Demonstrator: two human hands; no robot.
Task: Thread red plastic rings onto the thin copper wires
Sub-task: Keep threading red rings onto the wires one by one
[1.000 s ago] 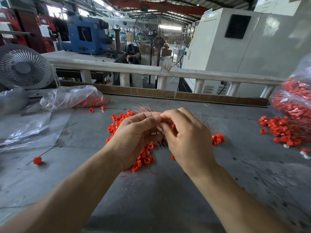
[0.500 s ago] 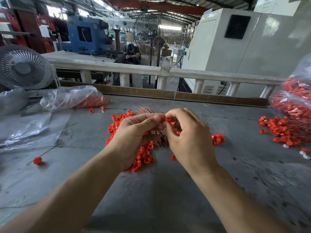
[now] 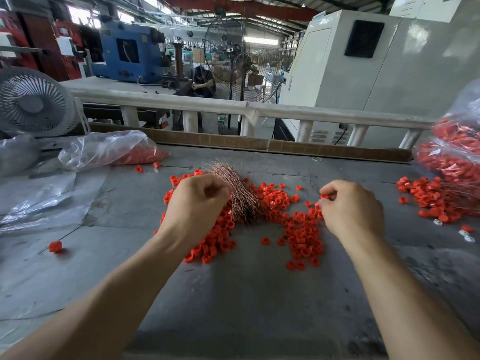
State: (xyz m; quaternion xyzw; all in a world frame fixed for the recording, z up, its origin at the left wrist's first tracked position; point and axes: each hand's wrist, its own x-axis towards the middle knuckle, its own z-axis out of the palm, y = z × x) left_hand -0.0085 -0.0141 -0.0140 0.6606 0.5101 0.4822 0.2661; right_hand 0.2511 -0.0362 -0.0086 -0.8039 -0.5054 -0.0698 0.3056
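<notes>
Copper wires (image 3: pixel 241 196) stand in a fanned bundle at the middle of the grey table (image 3: pixel 233 307), and my left hand (image 3: pixel 197 203) is curled round the bundle's left side, gripping it so the strands spread up and away from my knuckles. Well apart from it, my right hand (image 3: pixel 350 206) pinches a single red ring (image 3: pixel 325 196) between thumb and forefinger, the other fingers folded in behind; thin wire strands show faintly just left of that ring, but I cannot tell whether one passes through it. Loose red rings (image 3: pixel 298 229) lie heaped on the table between and below my hands, thick round the foot of the bundle and trailing toward me. A second scatter of rings (image 3: pixel 436 201) sits near the right edge, with a few small white pieces (image 3: pixel 465 233) beside it and a clear bag full of red rings (image 3: pixel 457 152) behind. On the far left a crumpled plastic bag (image 3: pixel 109 149) holds more red pieces, with a small white fan (image 3: pixel 33 102) behind it. One stray ring on a wire (image 3: pixel 55 247) lies alone near the left edge
</notes>
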